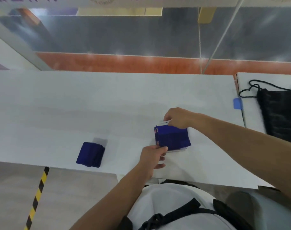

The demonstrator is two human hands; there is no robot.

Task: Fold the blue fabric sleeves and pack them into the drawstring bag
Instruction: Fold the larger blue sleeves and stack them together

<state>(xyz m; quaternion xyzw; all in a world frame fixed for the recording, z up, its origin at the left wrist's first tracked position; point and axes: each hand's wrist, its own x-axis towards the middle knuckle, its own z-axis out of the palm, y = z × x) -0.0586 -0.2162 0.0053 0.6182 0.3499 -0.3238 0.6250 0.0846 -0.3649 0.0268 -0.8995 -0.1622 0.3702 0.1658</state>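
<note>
A folded blue fabric sleeve (173,138) lies on the white table (75,105), right of centre, with white edges showing at its far and near sides. My right hand (178,117) pinches its far edge. At the sleeve's near left corner, my left hand (153,156) grips the fabric. A second blue sleeve (90,154), folded into a small stack, rests alone near the table's front edge to the left. The black drawstring bag (281,112) with its black cord (251,90) lies on a neighbouring white surface at the far right.
A narrow gap with a blue clip (237,103) divides the table from the right-hand surface. An orange strip (141,63) runs behind the table. A yellow-black hazard tape line (36,196) marks the floor at the lower left. Two thin white cords (212,52) hang at the back.
</note>
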